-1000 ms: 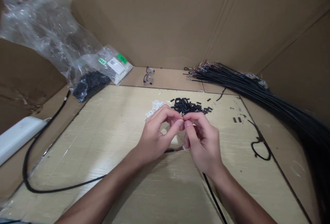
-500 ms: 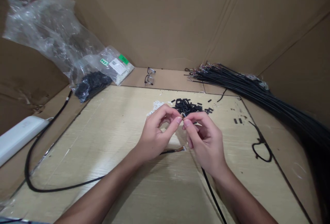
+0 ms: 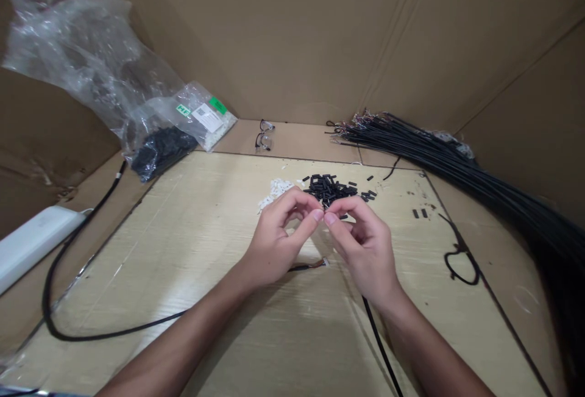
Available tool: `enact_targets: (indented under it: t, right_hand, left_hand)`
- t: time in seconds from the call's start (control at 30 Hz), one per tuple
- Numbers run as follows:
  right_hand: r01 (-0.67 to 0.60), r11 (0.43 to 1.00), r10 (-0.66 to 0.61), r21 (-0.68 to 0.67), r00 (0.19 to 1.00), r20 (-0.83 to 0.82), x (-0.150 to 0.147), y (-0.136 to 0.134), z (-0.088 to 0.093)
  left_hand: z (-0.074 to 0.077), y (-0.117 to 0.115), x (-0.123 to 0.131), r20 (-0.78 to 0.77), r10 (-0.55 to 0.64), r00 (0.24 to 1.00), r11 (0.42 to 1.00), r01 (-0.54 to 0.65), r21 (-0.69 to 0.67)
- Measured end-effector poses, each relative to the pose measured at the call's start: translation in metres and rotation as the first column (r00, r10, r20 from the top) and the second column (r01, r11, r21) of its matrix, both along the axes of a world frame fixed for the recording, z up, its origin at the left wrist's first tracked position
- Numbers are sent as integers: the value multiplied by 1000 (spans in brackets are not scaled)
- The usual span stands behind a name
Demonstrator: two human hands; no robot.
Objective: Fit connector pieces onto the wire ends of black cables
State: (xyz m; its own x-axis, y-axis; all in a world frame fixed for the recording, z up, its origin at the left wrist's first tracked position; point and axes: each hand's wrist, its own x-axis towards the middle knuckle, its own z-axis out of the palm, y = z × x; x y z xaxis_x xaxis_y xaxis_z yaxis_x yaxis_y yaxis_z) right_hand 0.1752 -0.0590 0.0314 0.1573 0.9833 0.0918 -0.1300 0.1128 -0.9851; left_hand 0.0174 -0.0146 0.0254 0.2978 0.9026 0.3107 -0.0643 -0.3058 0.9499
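My left hand point(image 3: 276, 238) and my right hand point(image 3: 368, 247) meet over the board, each closed in a pinch. Between their fingertips are thin wire ends, mostly hidden by the fingers. A black cable point(image 3: 381, 348) runs from beneath my right hand to the bottom edge. Just below the hands lies another cable end with coloured wires and a small white connector point(image 3: 325, 261). Right behind my fingers are a pile of short black tube pieces point(image 3: 329, 186) and a heap of small white connector housings point(image 3: 278, 189).
Clear plastic bags point(image 3: 159, 141) with black and white parts stand at the back left. A thick bundle of black cables point(image 3: 439, 153) lies along the right. Glasses point(image 3: 264, 139), a white lamp-like bar point(image 3: 41, 241) and a cable loop point(image 3: 461, 269) lie around the wooden board point(image 3: 205, 220).
My hands keep the same pinch, fingertips slightly closer together. The wires between them show less. The right hand's lower fingers have curled in, and the view has shifted slightly.
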Motion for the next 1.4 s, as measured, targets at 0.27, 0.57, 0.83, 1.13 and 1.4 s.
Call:
enact_targets:
  t: [0.27, 0.57, 0.83, 1.13, 1.4]
  right_hand:
    - [-49, 998, 41, -50, 988, -152, 3, 2, -2]
    - [3, 999, -7, -38, 996, -86, 1, 2, -3]
    - [20, 1000, -20, 6, 1000, 14, 1, -1, 3]
    - [-118, 979, 91, -165, 982, -163, 7, 4, 5]
    - [-171, 954, 72, -246, 928, -365, 5, 4, 9]
  left_hand:
    - [2, -2, 3, 16, 2, 1000, 999, -1, -43]
    - [4, -3, 3, 125, -32, 992, 970, 61, -236]
    - [3, 0, 2, 167, -16, 986, 963, 60, -264]
    - [1, -3, 5, 76, 28, 997, 997, -22, -72]
    - [-3, -2, 5, 48, 35, 998, 988, -27, -150]
